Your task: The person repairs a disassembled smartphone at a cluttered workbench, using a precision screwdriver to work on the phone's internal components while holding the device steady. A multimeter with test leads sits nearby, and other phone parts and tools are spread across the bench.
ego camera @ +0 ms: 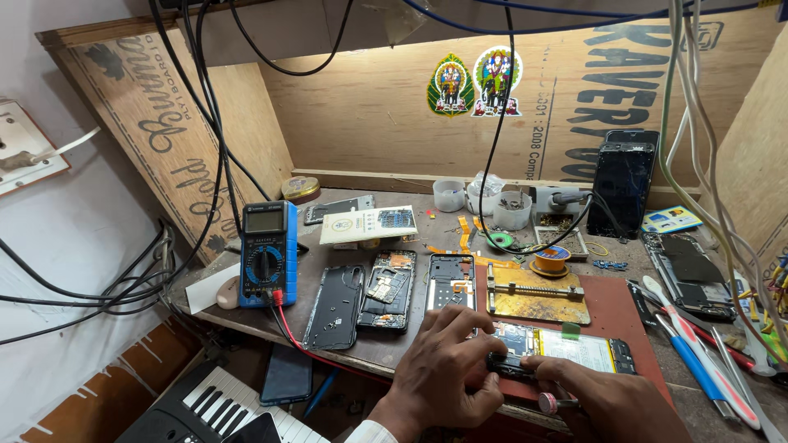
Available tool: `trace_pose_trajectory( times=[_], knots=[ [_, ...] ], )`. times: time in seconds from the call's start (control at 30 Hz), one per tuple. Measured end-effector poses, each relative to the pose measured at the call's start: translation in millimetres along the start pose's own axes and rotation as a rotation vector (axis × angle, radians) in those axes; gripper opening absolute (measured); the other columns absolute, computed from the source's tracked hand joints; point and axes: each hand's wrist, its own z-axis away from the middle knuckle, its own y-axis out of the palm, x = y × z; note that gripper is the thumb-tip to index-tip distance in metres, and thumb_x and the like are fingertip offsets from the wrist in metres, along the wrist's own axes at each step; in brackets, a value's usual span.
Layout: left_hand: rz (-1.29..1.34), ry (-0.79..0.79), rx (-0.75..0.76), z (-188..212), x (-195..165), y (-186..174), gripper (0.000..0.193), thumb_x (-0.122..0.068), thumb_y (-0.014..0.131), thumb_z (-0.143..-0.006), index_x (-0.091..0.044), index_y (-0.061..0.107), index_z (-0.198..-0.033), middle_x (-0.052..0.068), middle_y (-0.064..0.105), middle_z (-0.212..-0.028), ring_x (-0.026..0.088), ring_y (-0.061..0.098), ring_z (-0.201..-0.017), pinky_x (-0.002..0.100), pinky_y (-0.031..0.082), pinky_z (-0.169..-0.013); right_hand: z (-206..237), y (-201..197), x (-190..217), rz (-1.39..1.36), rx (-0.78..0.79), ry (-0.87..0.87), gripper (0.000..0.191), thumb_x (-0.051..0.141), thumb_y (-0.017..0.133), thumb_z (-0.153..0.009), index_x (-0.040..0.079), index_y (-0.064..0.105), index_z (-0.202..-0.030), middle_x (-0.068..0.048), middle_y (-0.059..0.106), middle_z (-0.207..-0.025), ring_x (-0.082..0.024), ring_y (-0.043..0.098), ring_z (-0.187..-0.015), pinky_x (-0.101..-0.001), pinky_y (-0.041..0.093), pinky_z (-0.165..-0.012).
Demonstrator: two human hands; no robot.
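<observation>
Blue multimeter [268, 253] stands at the table's [394, 340] left, with black phone shells [361, 299] lying beside it. Near the front edge, the left hand [447, 361] pinches a small dark part [510, 364] over an opened phone [566, 349]. The right hand [611, 398] grips a pink-capped screwdriver [552, 403], fingers curled around it.

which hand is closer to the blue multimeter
Left. The left hand lies right of the blue multimeter, across the phone shells; the right hand sits farther right.

A blue multimeter [267, 253] stands at nine o'clock on the table [394, 340], three white cups [480, 199] at twelve, a black phone [621, 182] leaning at two.
</observation>
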Motion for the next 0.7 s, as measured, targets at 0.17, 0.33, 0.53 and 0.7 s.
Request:
trace_pose_trajectory(
  times=[0.17,0.33,0.53,0.7],
  knots=[
    [0.023,-0.026,-0.029,-7.7,-18.5,-27.9,0.035,-0.023,0.071,-0.074,-0.009,0.072,-0.106,0.008,0.065,-0.12,0.028,0.058,-0.122,0.041,0.043,-0.11,1.0,-18.5,19.9,0.0,-0.009,-0.028,0.045,0.02,0.077,-0.078,0.027,0.067,-0.122,0.009,0.079,-0.123,-0.018,0.08,-0.096,-0.0362,0.063,-0.08],
    [0.024,-0.012,-0.038,-13.0,-33.4,-56.3,0.032,-0.022,0.071,-0.071,-0.01,0.072,-0.1,0.008,0.066,-0.119,0.028,0.059,-0.12,0.041,0.044,-0.11,-0.5,-36.1,42.3,-0.012,-0.003,-0.025,0.046,0.019,0.075,-0.08,0.027,0.068,-0.125,0.009,0.08,-0.123,-0.018,0.08,-0.099,-0.0357,0.063,-0.082],
    [0.013,0.011,-0.045,-22.9,-51.1,-72.9,0.03,-0.021,0.07,-0.07,-0.01,0.071,-0.098,0.008,0.066,-0.118,0.028,0.059,-0.12,0.041,0.044,-0.108,2.7,-62.4,59.2,-0.053,0.013,0.007,0.052,0.018,0.075,-0.08,0.028,0.068,-0.131,0.006,0.081,-0.115,-0.019,0.08,-0.101,-0.0364,0.063,-0.084],
    [0.042,-0.047,-0.017,-26.5,-63.1,-86.0,0.037,-0.021,0.067,-0.071,-0.008,0.068,-0.106,0.007,0.066,-0.118,0.028,0.059,-0.118,0.04,0.043,-0.108,8.4,-67.1,61.3,-0.013,0.021,0.031,0.05,0.017,0.074,-0.079,0.03,0.066,-0.127,0.005,0.082,-0.115,-0.021,0.08,-0.097,-0.0371,0.063,-0.081]
  ],
)
